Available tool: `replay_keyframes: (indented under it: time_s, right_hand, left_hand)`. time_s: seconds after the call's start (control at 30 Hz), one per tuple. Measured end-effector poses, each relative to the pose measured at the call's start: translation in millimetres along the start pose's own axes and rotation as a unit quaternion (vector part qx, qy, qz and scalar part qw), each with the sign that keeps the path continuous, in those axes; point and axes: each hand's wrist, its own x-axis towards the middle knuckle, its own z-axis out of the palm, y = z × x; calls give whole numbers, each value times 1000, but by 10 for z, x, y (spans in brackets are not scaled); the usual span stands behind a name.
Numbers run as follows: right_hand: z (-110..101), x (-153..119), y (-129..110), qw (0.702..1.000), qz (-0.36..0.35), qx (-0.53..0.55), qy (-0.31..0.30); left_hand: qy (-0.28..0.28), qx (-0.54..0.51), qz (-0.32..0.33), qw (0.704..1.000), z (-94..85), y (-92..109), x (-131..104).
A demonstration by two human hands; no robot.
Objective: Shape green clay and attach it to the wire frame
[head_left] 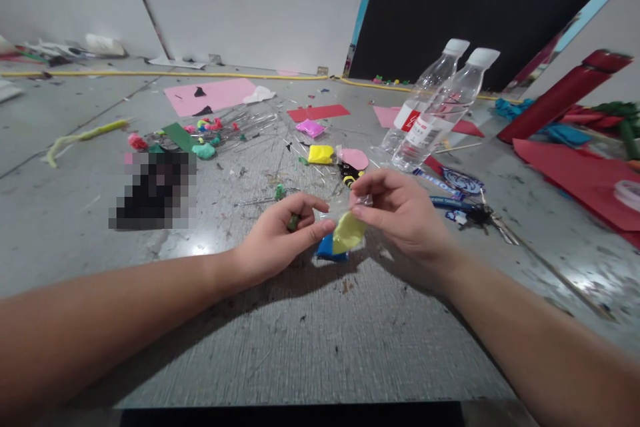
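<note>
Yellowish packet pinched in right hand, slanting down-left beside left hand, grip there unclear from this view.

The gray table carries two bottles, pink paper and keys.

Pixels are obscuring a black thing; the lime piece is partly hiding the blue packet; edges are cutting off 2 forearms.

Forearms angled inward, left hand loosely curled, right hand pinching
</note>
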Motion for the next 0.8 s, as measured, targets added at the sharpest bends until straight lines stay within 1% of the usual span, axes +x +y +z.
replay_keyframes:
  time_s: [0.07,0.13,0.23,0.33,0.43,0.5,0.6,0.8]
  right_hand:
    - [27,-22,-5,999,17,9,-29]
    - [54,-39,-6,999,32,12,-42]
    - [100,-61,1,998,48,2,-31]
    - [162,-94,11,998,54,-3,-17]
    - [223,-134,5,998,64,-7,-3]
    - [252,-159,-9,997,74,-9,2]
    - [277,-184,-27,998,70,-4,4]
    - [278,-191,-38,999,48,6,9]
  left_hand:
    - [-2,16,-9,1000,-9,3,2]
    - [-4,36,-17,999,-19,9,4]
    - [-1,49,-36,998,-28,12,6]
    - [12,36,-57,998,-35,-2,7]
    - [14,24,-56,998,-46,-13,6]
    - [8,30,-48,998,-54,-9,4]
    - [-4,27,-46,999,-62,-1,3]
    - [-41,-38,-52,997,-70,-26,-4]
